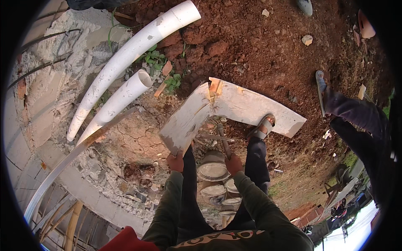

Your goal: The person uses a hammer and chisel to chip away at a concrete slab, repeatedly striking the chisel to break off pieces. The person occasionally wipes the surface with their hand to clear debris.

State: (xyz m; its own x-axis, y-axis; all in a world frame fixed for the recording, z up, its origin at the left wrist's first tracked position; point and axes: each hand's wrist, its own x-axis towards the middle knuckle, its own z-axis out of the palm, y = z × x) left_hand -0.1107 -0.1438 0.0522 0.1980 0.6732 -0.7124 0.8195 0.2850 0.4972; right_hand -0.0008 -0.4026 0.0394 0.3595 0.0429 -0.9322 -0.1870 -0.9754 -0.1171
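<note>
So, nearest the camera are two dark green sleeves (165, 211), with one bare hand at the end of each. The left hand (176, 161) is closed around the bottom end of a pale, scuffed slab of board (186, 119), and the right hand (234, 164) has its fingers wrapped round one wooden-handled tool (225, 142), whose head I can't make out well. Between the two dark trouser legs sit at least three round, grey-caked buckets (213, 157), partly overlapping. Just ahead, the held slab meets a second slab (251, 102) in a bent L, with one splintered, yellowish patch of wood (216, 87) at the corner; can't tell if they're one piece. One sandalled foot (266, 125) rests on that second slab. Off to the left lie two white pipes (119, 98), side by side, plus one long metal bar (83, 146). Further out on the reddish soil (251, 46) I count two pale lumps (307, 39), and one other person's dark-trousered legs (356, 111) on the right.
</note>
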